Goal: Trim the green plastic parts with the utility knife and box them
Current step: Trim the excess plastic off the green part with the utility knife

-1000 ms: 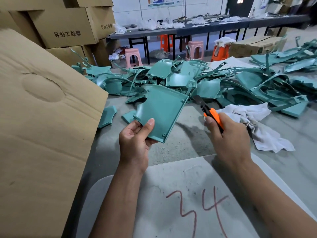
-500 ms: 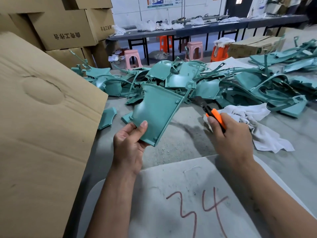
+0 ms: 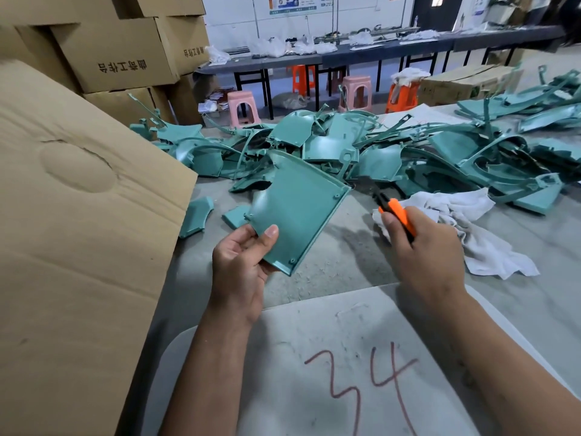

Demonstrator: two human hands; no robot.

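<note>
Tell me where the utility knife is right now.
In the head view the utility knife is right of centre, gripped in the right hand, its blade pointing up-left toward the pile of green parts, with the white rag just beside it.

1. Left hand [image 3: 240, 269] pinches a green plastic part [image 3: 297, 209] by its near corner, tilted up.
2. Right hand [image 3: 421, 250] grips the orange utility knife [image 3: 396, 215], blade just beside the part's right edge.
3. Pile of green parts [image 3: 408, 152] across the surface [image 3: 345, 265]'s far side.

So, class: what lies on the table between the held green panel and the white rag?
Head view: only bare grey table between the green panel and white rag; the utility knife hovers above.
</note>
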